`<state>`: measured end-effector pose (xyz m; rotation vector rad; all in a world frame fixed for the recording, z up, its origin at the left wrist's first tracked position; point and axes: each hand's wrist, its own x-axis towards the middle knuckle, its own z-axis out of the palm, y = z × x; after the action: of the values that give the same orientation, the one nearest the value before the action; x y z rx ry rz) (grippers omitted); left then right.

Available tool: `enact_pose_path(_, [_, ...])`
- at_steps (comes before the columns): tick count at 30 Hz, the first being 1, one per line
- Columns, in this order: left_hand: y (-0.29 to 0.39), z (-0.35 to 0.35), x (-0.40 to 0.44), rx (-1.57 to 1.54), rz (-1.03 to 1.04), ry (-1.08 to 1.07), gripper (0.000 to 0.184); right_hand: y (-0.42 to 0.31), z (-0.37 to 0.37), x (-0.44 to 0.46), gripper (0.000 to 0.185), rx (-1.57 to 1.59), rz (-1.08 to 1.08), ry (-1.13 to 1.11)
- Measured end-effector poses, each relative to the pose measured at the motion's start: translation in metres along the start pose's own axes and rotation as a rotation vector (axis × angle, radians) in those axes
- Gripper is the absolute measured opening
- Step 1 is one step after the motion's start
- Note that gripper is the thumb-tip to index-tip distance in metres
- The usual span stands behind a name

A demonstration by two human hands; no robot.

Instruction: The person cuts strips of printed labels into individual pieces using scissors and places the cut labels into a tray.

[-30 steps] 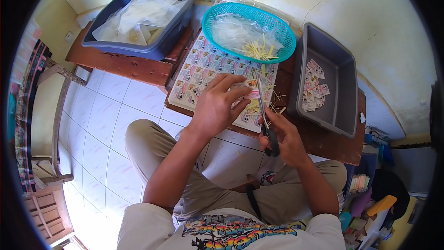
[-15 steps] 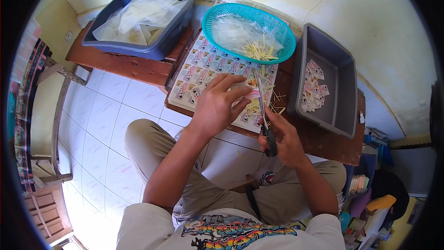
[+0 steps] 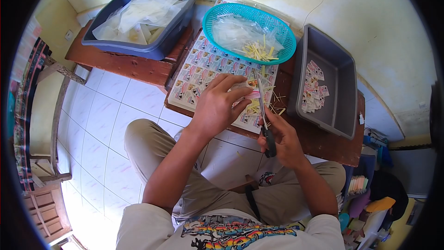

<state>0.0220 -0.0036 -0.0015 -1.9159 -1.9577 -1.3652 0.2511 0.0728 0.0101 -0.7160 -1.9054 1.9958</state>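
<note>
My left hand (image 3: 219,99) is closed on a small printed label (image 3: 253,88), pinching it between thumb and fingers. In my right hand (image 3: 283,139) is a pair of scissors (image 3: 262,97) with black handles, its long blades pointing away from me along the label's right edge. Beneath both hands lie sheets of printed labels (image 3: 189,71) in rows. Thin yellowish paper strips (image 3: 276,110) are scattered under and beside the blades. The part of the label under my left fingers is hidden.
A turquoise basket (image 3: 289,41) behind my hands holds clear plastic bags and yellow strips. To the right, a grey tub (image 3: 340,78) contains cut labels. A blue-grey tub (image 3: 169,41) of plastic sheets stands at left on the brown wooden bench (image 3: 125,62). Another person (image 3: 393,199) is at far right.
</note>
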Motion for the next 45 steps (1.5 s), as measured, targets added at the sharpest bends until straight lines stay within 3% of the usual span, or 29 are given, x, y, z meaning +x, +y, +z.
enact_pose_path(45, [-0.0009, 0.0000, -0.0005, -0.011, -0.014, -0.009, 0.025, -0.0020, 0.0005, -0.0003, 0.084, 0.061, 0.089, 0.034])
